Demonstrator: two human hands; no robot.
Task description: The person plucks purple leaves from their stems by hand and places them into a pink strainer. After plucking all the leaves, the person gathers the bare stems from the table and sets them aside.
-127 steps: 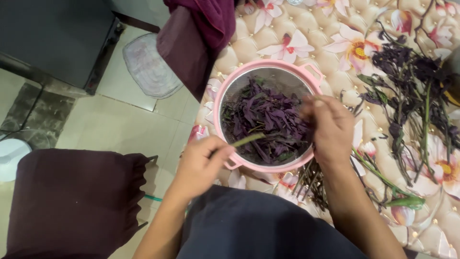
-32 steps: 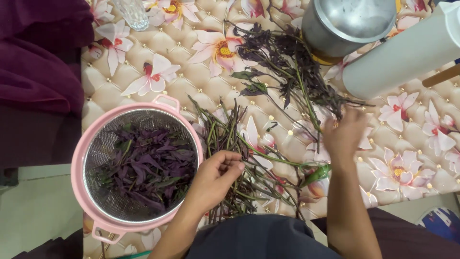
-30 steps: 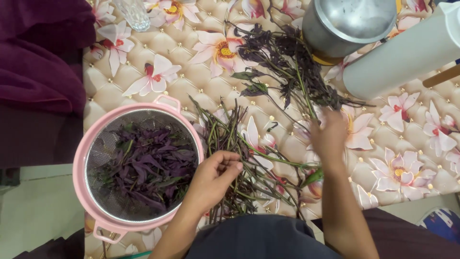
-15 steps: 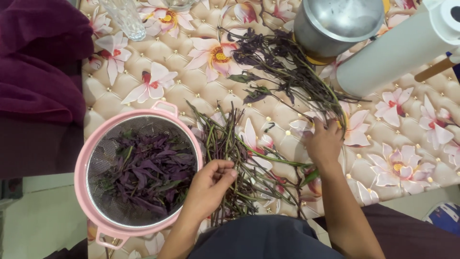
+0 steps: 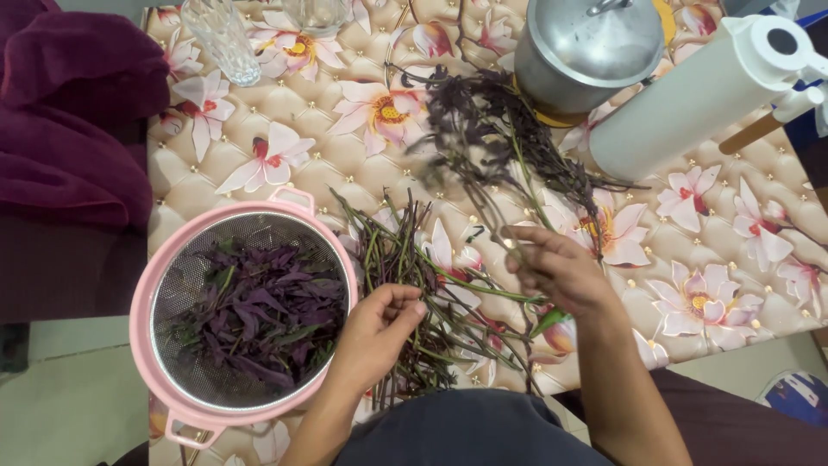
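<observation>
At lower left the pink colander, a plastic rim around fine steel mesh, holds limp purple leaves; your left hand rests just right of it on the wiry bare stems, fingers curled loosely with nothing clearly gripped. Right of centre, your right hand pinches a thin leafy sprig that trails up into the dark pile at upper middle, so I judge it best to grip low on the stalk and draw slowly, freeing tangles. Upper right, a smooth steel pot and white flask crowd the pile on the glossy, quilted floral cloth.
</observation>
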